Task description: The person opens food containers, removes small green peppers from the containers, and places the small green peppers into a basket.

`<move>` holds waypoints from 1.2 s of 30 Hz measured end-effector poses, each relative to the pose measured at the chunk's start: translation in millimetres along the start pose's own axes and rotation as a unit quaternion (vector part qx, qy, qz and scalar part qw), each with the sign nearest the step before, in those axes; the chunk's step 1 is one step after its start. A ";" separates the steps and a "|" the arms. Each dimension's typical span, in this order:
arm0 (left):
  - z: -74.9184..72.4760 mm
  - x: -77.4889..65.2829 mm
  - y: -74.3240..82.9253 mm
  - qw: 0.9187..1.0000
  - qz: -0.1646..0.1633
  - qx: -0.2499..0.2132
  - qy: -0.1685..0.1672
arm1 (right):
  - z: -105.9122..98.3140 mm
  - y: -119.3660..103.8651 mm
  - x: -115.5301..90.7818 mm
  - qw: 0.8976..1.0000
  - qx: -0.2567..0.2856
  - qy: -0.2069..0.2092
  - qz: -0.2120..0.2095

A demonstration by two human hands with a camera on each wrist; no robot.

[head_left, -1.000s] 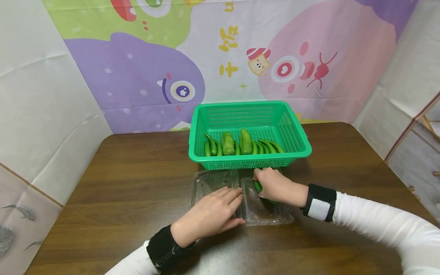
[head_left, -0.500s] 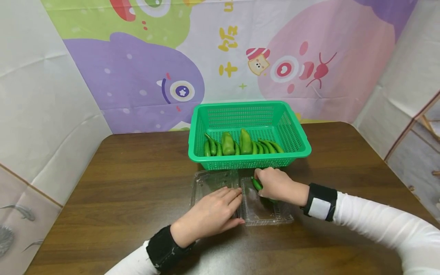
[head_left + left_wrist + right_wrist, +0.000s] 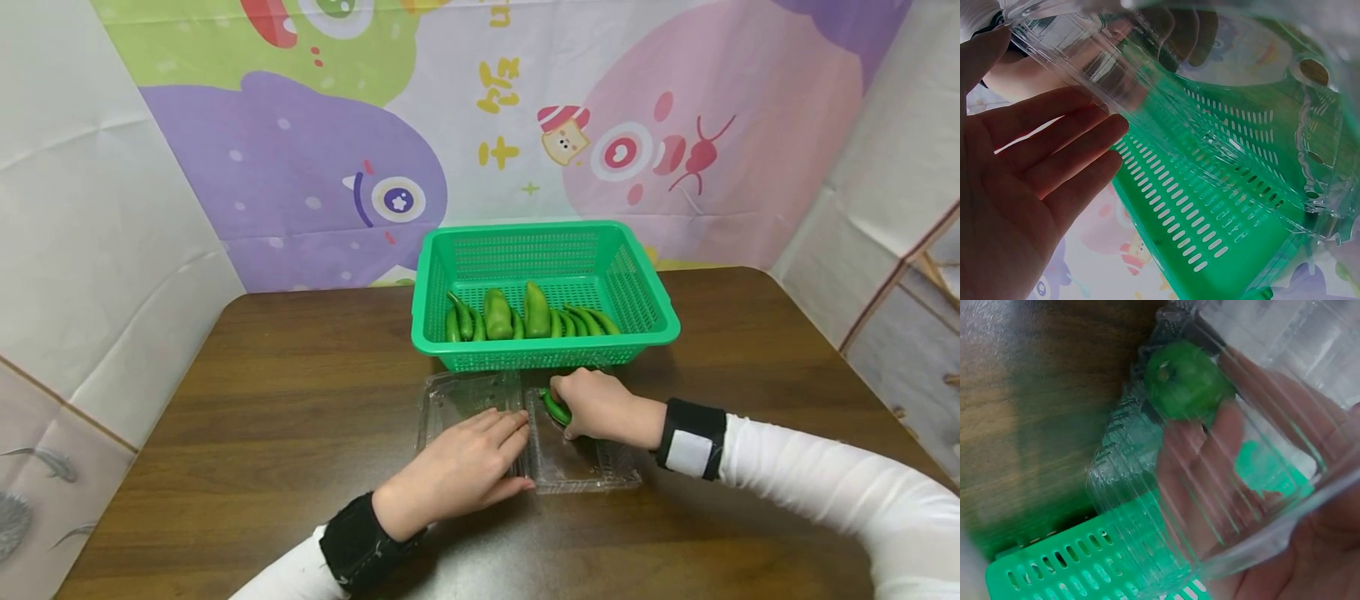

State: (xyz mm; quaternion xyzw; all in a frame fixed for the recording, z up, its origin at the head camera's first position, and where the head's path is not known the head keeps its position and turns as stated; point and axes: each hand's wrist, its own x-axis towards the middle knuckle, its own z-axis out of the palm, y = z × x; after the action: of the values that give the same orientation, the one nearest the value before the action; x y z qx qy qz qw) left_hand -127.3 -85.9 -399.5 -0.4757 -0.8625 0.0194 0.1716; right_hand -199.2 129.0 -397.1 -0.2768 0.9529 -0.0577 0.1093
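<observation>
In the head view my right hand (image 3: 598, 406) grips a green pepper (image 3: 555, 408), low in the right half of a clear plastic clamshell box (image 3: 573, 475). The pepper's left end sticks out past the fingers; the rest is covered. Through the clear wall in the right wrist view, a rounded green end (image 3: 1185, 381) shows against the fingertips. My left hand (image 3: 461, 471) lies with straight fingers across the box's left half (image 3: 453, 398), its fingertips at the fold between the halves. In the left wrist view its fingers (image 3: 1079, 147) touch the clear plastic edge and hold nothing.
Behind the box stands a green slotted basket (image 3: 660, 325). Inside it, along the front wall, lie two large pale green peppers (image 3: 537, 310) and several slim ones (image 3: 585, 319). The brown wooden table (image 3: 300, 358) ends at a cartoon-printed cloth (image 3: 495, 192).
My right hand has shifted slightly left with the pepper, and more of the pepper's end shows. My left hand stays where it was.
</observation>
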 end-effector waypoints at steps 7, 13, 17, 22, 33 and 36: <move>0.3 0.3 -0.1 1.000 -0.003 -0.003 -0.005 | 0.1 0.1 -0.4 1.000 0.005 0.015 0.005; 0.4 0.0 0.1 1.000 -0.003 0.003 -0.007 | -6.7 -1.9 -3.4 0.999 0.034 0.000 0.020; 0.2 0.0 0.2 1.000 -0.004 0.007 -0.005 | -9.9 -1.7 -6.9 0.998 0.061 -0.006 0.019; 0.2 0.2 0.1 1.000 -0.004 0.004 -0.006 | -15.9 -1.0 -11.5 0.996 0.091 -0.005 0.016; -0.5 0.7 0.1 1.000 -0.006 0.002 -0.005 | -38.2 -0.6 -26.0 0.992 0.121 0.021 -0.024; -0.4 0.9 0.2 1.000 -0.006 0.003 -0.005 | -45.3 -0.5 -30.3 0.990 0.132 0.032 -0.037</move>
State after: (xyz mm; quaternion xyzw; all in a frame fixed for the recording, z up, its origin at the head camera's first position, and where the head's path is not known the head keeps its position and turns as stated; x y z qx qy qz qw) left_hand -127.4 -85.1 -399.0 -0.4700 -0.8660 0.0238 0.1691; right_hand -184.9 147.1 -347.7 -0.2929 0.9291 -0.1957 0.1122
